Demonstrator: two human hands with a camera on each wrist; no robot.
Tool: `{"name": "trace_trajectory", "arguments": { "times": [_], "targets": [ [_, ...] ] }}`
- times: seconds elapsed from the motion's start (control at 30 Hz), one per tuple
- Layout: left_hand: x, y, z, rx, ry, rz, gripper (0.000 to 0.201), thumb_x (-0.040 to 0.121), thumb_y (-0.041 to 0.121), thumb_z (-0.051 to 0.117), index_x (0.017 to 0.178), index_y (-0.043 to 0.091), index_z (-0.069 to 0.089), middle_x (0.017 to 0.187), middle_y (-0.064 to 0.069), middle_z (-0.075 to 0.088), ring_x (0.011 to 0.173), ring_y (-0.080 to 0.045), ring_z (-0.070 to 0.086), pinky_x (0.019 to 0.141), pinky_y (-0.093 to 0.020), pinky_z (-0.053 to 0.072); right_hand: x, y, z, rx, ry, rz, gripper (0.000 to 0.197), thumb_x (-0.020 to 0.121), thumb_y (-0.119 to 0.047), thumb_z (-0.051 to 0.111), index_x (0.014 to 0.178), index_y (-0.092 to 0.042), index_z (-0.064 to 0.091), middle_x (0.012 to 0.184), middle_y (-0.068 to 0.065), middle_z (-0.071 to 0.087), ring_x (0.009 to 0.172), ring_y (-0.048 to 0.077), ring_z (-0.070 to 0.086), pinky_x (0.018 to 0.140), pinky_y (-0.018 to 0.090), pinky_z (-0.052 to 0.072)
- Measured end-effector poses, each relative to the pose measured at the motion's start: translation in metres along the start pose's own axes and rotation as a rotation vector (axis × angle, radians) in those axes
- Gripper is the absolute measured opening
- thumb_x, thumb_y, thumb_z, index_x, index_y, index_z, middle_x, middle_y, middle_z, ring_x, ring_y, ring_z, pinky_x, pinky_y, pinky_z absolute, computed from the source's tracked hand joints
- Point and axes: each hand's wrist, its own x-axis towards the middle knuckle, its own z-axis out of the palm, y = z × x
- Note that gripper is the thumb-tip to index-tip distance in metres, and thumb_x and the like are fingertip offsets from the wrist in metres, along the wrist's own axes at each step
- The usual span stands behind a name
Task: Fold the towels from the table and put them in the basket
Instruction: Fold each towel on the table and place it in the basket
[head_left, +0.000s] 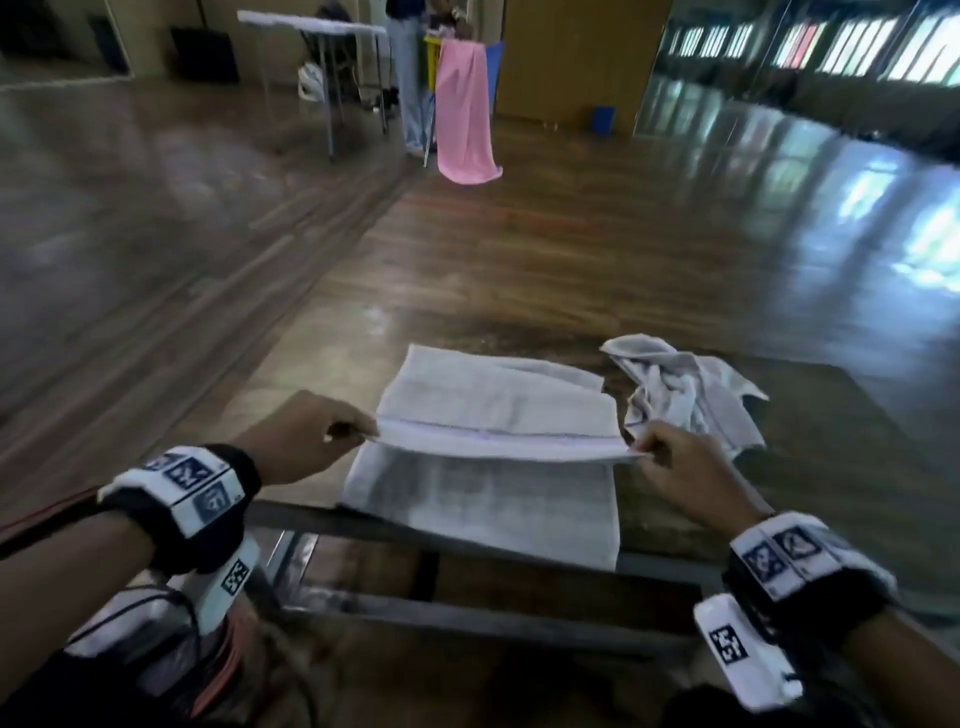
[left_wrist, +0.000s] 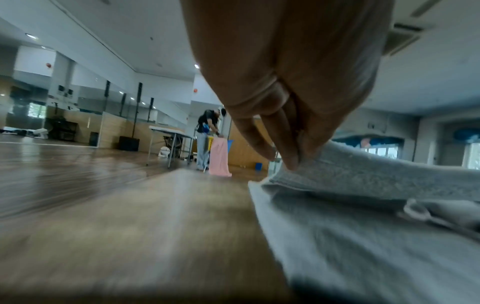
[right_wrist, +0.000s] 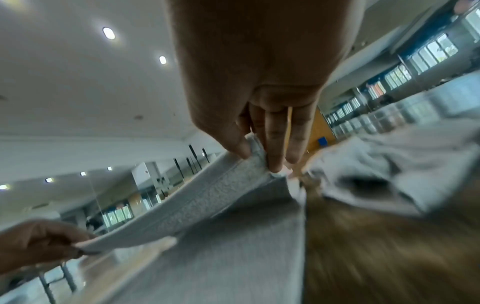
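Note:
A grey towel (head_left: 493, 410) lies half folded on the wooden table (head_left: 322, 364), its near part hanging over the front edge. My left hand (head_left: 358, 431) pinches the left corner of its raised edge, and my right hand (head_left: 644, 447) pinches the right corner. The edge is lifted a little above the layer below. In the left wrist view my left hand (left_wrist: 293, 162) grips the towel (left_wrist: 363, 176) between thumb and fingers. In the right wrist view my right hand (right_wrist: 262, 162) pinches the towel (right_wrist: 197, 203) corner. A second, crumpled grey towel (head_left: 685, 389) lies to the right. No basket is in view.
The table's metal frame (head_left: 467, 618) runs under its front edge. Far off, a person (head_left: 410, 78) stands by a white folding table (head_left: 311, 23) with a pink cloth (head_left: 462, 109) hanging down. Shiny wooden floor (head_left: 675, 234) lies beyond the table.

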Motion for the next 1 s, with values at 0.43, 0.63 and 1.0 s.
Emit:
{"name": "trace_trajectory", "arguments": {
  "times": [0.43, 0.63, 1.0],
  "targets": [
    [0.012, -0.030, 0.057, 0.156, -0.132, 0.045, 0.024, 0.086, 0.025, 0.065, 0.109, 0.032, 0.070, 0.118, 0.007, 0.067, 0.102, -0.017, 0.063, 0.086, -0.022, 0.043, -0.012, 0.041, 0.052, -0.231, 0.025, -0.076, 0.014, 0.074, -0.011, 0.070, 0.082, -0.022, 0.072, 0.095, -0.004, 0.072, 0.093, 0.018, 0.067, 0.086, 0.044, 0.050],
    [0.034, -0.025, 0.041, 0.141, -0.082, 0.050, 0.021, 0.087, 0.019, 0.064, 0.103, 0.028, 0.073, 0.100, 0.009, 0.074, 0.083, -0.006, 0.065, 0.068, -0.021, 0.046, 0.005, 0.041, 0.035, -0.333, 0.029, -0.020, 0.015, 0.080, -0.014, 0.066, 0.091, -0.022, 0.073, 0.100, -0.003, 0.072, 0.097, 0.019, 0.065, 0.092, 0.046, 0.045],
    [-0.001, -0.029, 0.050, 0.240, -0.093, 0.115, 0.020, 0.087, 0.025, 0.064, 0.103, 0.032, 0.073, 0.104, 0.009, 0.072, 0.089, -0.013, 0.068, 0.075, -0.022, 0.048, -0.034, 0.048, 0.047, -0.306, 0.047, -0.174, 0.018, 0.076, -0.011, 0.074, 0.091, -0.020, 0.075, 0.087, -0.002, 0.071, 0.085, 0.023, 0.066, 0.080, 0.044, 0.043]
  ]
}}
